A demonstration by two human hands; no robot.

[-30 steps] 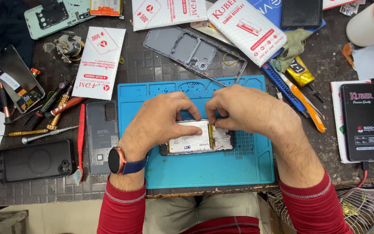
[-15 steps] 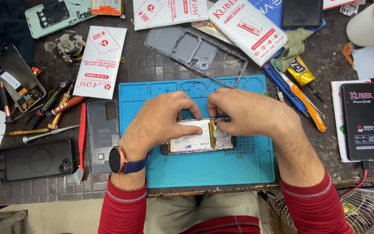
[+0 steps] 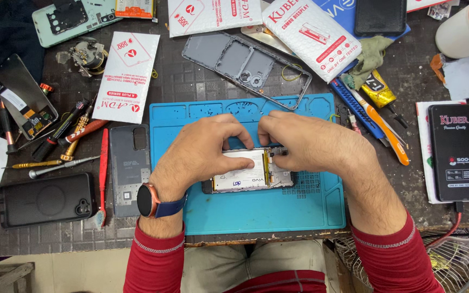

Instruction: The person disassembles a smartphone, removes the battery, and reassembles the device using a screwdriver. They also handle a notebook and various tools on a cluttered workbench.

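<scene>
Nearest the camera, at the near edge of the worktop, red sleeves and a wristwatch on the left wrist are being seen. Just beyond them, an opened phone is lying flat on a blue work mat, its white battery facing up. The phone is being pressed and held by both hands from its far side. The left hand is being kept curled, its fingers bent down onto the far left part of the phone and gripping its edge. The right hand is likewise being kept closed, its fingertips pinching at the phone's far right corner, where small dark parts are showing; what exactly is being pinched cannot be told.

Left of the mat, a grey back cover is lying just beside it, with a red pry tool and a black phone case further left. Screwdrivers are being left scattered beyond those. Right of the mat, a black box is resting well apart from the hands, and an orange-handled tool is lying between them.

Farther off, a grey phone frame is lying beyond the mat, and white packets are being spread along the far side.
</scene>
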